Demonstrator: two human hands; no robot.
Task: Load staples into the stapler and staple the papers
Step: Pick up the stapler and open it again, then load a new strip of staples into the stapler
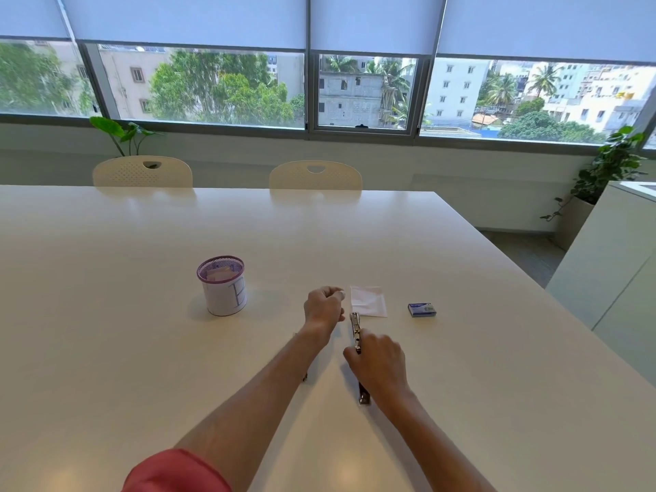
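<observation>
Stapler [356, 332], lying lengthwise on the white table [142, 349]: your right hand [378, 360] covers its middle, fingers curled over it, so its metal front end pokes out at 12 o'clock and its dark rear end at 6 o'clock. Your left hand [324, 305] sits just off the stapler's front at 10 o'clock, fingers curled, fingertips pinched together; whether they hold anything cannot be told. Papers [369, 301] lie at 1 o'clock from the stapler's tip, nearly touching it. Staple box [421, 310] rests at 3 o'clock of the papers, apart. Mesh cup [222, 285] stands at 9 o'clock.
</observation>
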